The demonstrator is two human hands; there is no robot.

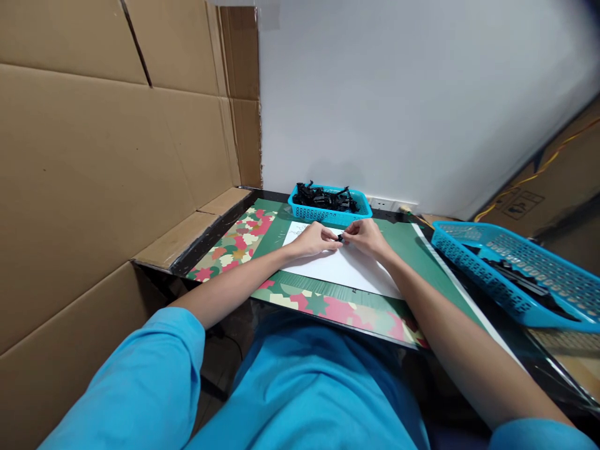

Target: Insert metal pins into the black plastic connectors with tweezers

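The right hand pinches a small black piece between its thumb and finger. The left hand is curled, with its fingertips right by the same piece. It is too small to tell if the left fingers are squeezing it too. The piece is between the two hands, over a white paper. The paper has some thin dark marks near its far left corner.

The paper lies on a green mat. A bright strip with pink, cream and green shapes runs along the near edge, and more of it shows on the left side.

Behind the hands is a small blue basket, full of black parts that poke up over the rim. On the right sits a bigger blue basket, tipped a bit in the view, with long black parts inside. A tall cardboard wall is on the left. A white wall is at the back, with power sockets low down.
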